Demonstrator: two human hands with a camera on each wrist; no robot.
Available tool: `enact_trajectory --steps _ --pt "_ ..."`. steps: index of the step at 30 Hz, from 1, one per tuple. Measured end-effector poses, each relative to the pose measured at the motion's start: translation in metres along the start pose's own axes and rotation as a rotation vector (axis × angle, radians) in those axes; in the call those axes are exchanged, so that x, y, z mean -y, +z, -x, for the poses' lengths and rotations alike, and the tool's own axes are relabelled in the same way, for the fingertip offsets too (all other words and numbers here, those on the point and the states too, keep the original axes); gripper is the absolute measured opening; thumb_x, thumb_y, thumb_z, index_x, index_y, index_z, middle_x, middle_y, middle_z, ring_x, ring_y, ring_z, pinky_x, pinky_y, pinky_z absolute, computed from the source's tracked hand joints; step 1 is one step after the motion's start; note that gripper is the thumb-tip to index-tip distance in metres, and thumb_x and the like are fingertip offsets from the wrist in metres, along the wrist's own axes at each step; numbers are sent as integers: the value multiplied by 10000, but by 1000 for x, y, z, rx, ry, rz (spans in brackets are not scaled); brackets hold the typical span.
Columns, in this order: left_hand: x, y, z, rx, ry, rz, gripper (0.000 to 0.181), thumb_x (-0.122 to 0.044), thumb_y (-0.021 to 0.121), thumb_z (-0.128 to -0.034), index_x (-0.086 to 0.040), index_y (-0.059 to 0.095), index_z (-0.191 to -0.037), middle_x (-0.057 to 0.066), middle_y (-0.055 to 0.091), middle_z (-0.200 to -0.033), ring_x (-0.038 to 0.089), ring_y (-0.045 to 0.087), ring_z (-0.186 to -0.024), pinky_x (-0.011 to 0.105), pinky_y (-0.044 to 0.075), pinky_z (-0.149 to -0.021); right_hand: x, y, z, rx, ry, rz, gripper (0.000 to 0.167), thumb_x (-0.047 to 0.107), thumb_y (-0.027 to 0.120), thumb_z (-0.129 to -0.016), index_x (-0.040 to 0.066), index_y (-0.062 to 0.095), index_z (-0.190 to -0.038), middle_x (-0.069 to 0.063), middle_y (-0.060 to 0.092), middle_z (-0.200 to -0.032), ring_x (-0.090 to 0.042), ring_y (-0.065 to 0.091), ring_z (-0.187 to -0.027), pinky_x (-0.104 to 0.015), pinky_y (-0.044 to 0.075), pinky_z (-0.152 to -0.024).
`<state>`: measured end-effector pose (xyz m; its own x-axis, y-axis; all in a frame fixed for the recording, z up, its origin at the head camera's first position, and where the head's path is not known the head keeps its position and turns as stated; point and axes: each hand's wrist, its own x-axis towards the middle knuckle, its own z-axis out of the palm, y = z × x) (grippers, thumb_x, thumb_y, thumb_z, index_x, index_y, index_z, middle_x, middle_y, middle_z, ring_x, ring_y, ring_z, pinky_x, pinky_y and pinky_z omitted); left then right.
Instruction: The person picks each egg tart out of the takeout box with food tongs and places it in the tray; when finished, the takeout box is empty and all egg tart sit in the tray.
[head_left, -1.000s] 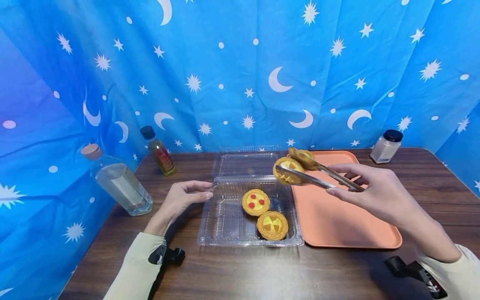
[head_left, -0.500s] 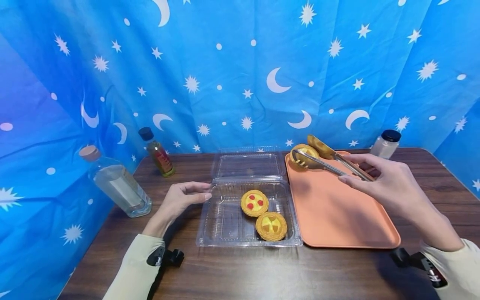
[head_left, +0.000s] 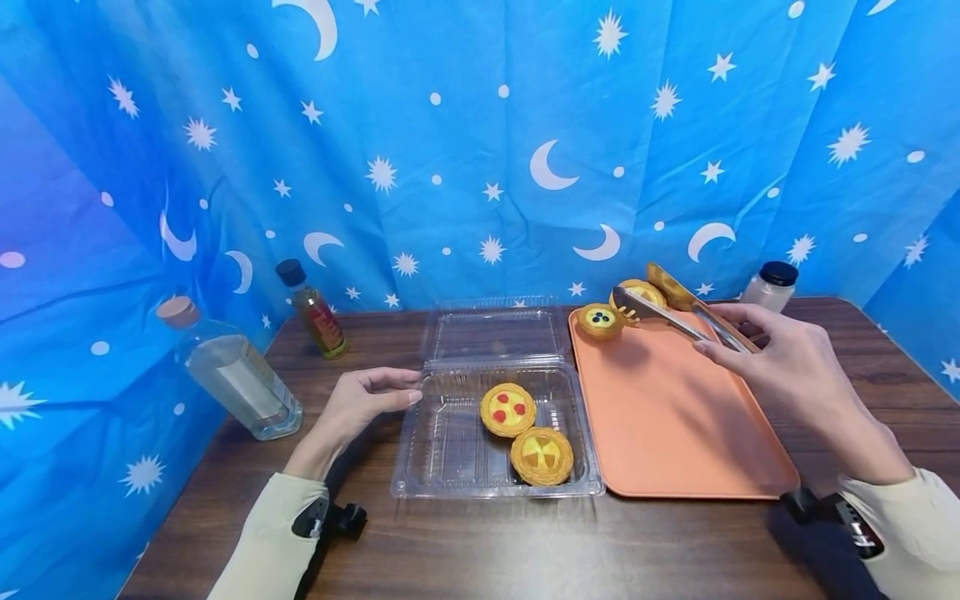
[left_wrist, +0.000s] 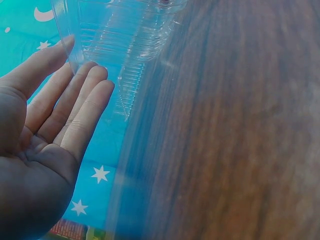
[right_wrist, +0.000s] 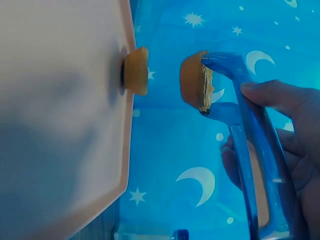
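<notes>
My right hand (head_left: 787, 346) grips metal tongs (head_left: 723, 329). A yellow-topped tart (right_wrist: 192, 80) is clamped in the tong heads, raised off the orange tray (head_left: 675, 417); in the head view the near head partly covers it. On the tray's back left corner sits a tart with dark berries (head_left: 600, 321). My left hand (head_left: 352, 408) pinches the left rim of an open clear plastic container (head_left: 453, 433), thumb (left_wrist: 62, 50) and fingers at its edge. Inside the container lie a tart with red dots (head_left: 507, 410) and, touching it, a tart with brown wedges (head_left: 542, 457).
At the left stand a large corked glass bottle (head_left: 240, 379) and a small dark-capped bottle (head_left: 321, 321). A black-capped jar (head_left: 771, 287) is behind my right hand. The container's lid (head_left: 498, 333) lies folded back. A blue star-patterned cloth (head_left: 465, 150) hangs at the table's back edge.
My right hand has carried the tongs and the tart rightward, from beside the lid to above the tray. The dark-berry tart now shows on the tray. My left hand stays at the container.
</notes>
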<state>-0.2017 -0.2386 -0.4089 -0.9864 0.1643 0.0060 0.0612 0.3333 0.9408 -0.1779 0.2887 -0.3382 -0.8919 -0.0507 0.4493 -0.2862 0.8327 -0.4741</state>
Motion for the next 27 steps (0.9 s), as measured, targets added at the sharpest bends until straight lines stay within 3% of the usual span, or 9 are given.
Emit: enact_trajectory --steps 15,24,27 --pt "0 0 1 14 2 -1 413 -252 871 -914 -42 767 -1254 99 744 -1282 278 625 -1283 497 459 -1120 -21 5 -3 21 94 37 552 284 831 -945 -48 657 -1351 -321 703 -1071 -395 609 -857 -344 431 -566" --pt "0 0 0 -9 0 3 403 -218 883 -899 -27 774 -1237 108 748 -1272 268 633 -1266 357 498 -1046 -35 10 -5 37 114 39 561 277 833 -941 -74 646 -1336 -337 688 -1091 -402 591 -863 -341 444 -563" --pt "0 0 -1 -6 0 -1 400 -217 879 -904 -28 772 -1240 107 746 -1276 268 630 -1271 361 494 -1050 -39 11 -6 37 112 43 545 263 836 -934 -80 652 -1316 -339 692 -1078 -408 604 -857 -352 451 -577"
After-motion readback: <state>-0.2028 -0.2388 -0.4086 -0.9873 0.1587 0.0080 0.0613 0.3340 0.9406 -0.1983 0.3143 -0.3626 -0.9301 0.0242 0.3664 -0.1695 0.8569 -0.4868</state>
